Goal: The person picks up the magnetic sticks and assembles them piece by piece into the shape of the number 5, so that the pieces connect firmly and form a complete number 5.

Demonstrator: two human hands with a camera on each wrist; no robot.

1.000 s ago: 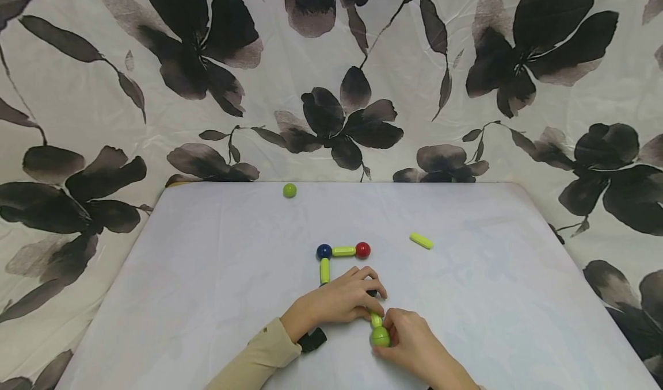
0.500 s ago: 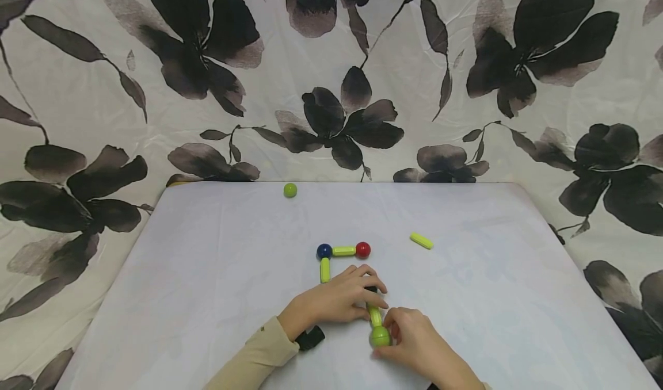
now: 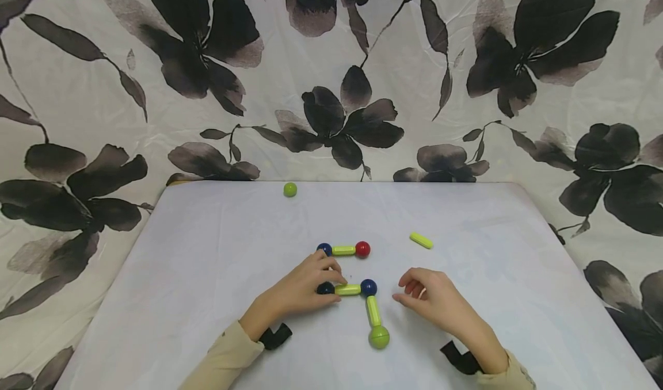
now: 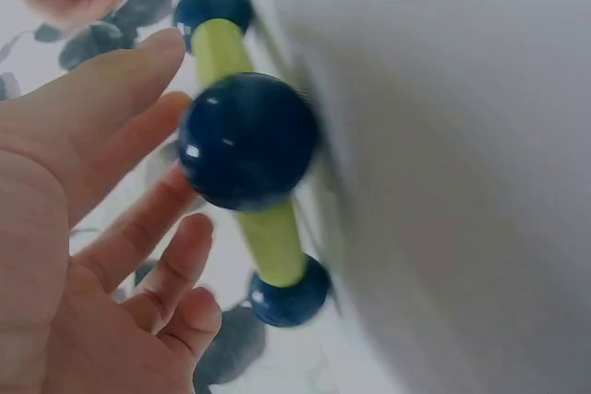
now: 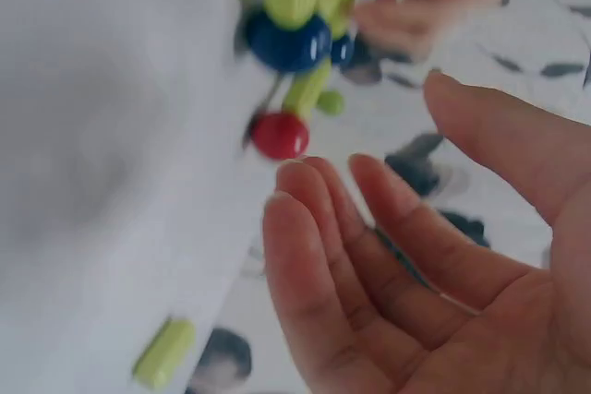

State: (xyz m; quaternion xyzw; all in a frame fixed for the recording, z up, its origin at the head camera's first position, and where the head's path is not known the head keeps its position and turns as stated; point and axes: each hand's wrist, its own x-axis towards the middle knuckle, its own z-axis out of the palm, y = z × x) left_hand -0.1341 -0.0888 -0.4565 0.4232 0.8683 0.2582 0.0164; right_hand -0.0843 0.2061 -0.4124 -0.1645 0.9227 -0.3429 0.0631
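Observation:
A chain of yellow-green rods and coloured balls lies on the white table. A red ball (image 3: pixel 363 249) and a rod (image 3: pixel 343 251) lead to a blue ball (image 3: pixel 324 248). My left hand (image 3: pixel 297 283) hovers at the lower-left blue ball (image 3: pixel 325 288), fingers spread and relaxed; in the left wrist view they lie beside this ball without gripping. It hides the rod (image 4: pixel 272 242) between those two blue balls. Another rod (image 3: pixel 348 290) runs right to a third blue ball (image 3: pixel 369 287), then a rod (image 3: pixel 373 311) down to a green ball (image 3: pixel 379 337). My right hand (image 3: pixel 442 304) holds nothing, fingers loosely bent.
A loose yellow-green rod (image 3: pixel 421 240) lies to the right of the red ball. Near the table's back edge sits a loose green ball (image 3: pixel 290 190). Flower-printed cloth (image 3: pixel 445 91) hangs behind the table (image 3: pixel 207 240). Each wrist wears a black strap.
My right hand has let go of the green ball and moved up and right. My left hand has shifted left off the right-hand blue ball, uncovering the middle rod.

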